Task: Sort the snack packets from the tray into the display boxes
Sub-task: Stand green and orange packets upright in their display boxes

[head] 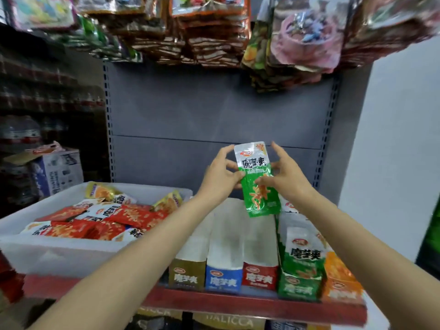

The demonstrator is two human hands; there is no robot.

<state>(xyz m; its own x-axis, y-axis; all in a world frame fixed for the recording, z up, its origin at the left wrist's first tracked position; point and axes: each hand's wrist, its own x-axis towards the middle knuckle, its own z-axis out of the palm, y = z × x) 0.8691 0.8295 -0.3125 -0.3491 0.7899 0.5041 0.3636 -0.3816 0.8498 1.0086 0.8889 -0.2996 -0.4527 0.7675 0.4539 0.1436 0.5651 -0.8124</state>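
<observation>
Packets [100, 222] fill the tray [59, 253] at far left: a loose, overlapping heap of glossy red, white and yellow foil pouches in a milky, translucent plastic tub with thick rounded walls. Because they lie crossed over one another, a careless grab there could likely drag out two at once or spill some over the rim.

Right of the tray, the left hand [220, 177] pinches the left edge of a green packet [258, 182], thumb in front and fingers behind. The packet is held upright in the air above the boxes, touching none of them. It is a flat, slim pouch, silver-white at the top and shiny green below, its film creased where it is gripped. The right hand [284, 176] pinches its right edge, with its upper fingers spread free. Slick film held only by the edges could slip, or fold and catch on a box rim when lowered.

Below stand matte cardboard boxes in a tight row on the red shelf [238, 308]: olive box [187, 273], blue box [223, 276], red box [260, 273], then the green box [300, 284] with green packets already upright in it, and an orange box [340, 287]. As they touch, the packet could easily drop into a neighbouring, wrong-coloured box.
</observation>
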